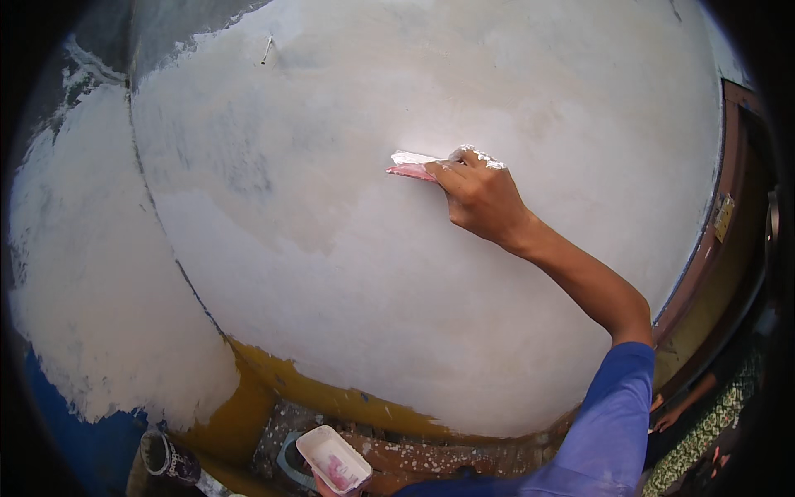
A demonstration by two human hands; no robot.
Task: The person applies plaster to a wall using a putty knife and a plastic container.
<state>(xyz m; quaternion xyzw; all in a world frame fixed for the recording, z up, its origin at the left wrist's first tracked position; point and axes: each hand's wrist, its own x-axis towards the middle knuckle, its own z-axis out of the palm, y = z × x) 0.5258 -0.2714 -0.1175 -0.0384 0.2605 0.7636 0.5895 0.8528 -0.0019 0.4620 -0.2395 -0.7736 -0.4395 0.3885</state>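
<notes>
My right hand point(484, 195) is raised to the wall and closed round a pink putty scraper point(411, 171). White putty point(414, 157) lies along the scraper's upper face, and more is smeared over my knuckles. The scraper is at the surface of the whitish wall point(464, 331); I cannot tell whether its edge touches. Low in the view, my left hand point(321, 487) grips a white rectangular tub point(333, 460) from its left side; most of that hand is hidden. Pinkish residue shows inside the tub.
A nail point(267, 50) sticks out of the wall. A brown door frame point(704, 248) with a hinge point(724, 218) borders the right. A dark bucket point(170, 458) stands lower left near a speckled ledge point(414, 451). Another person's hand point(665, 420) shows at the lower right.
</notes>
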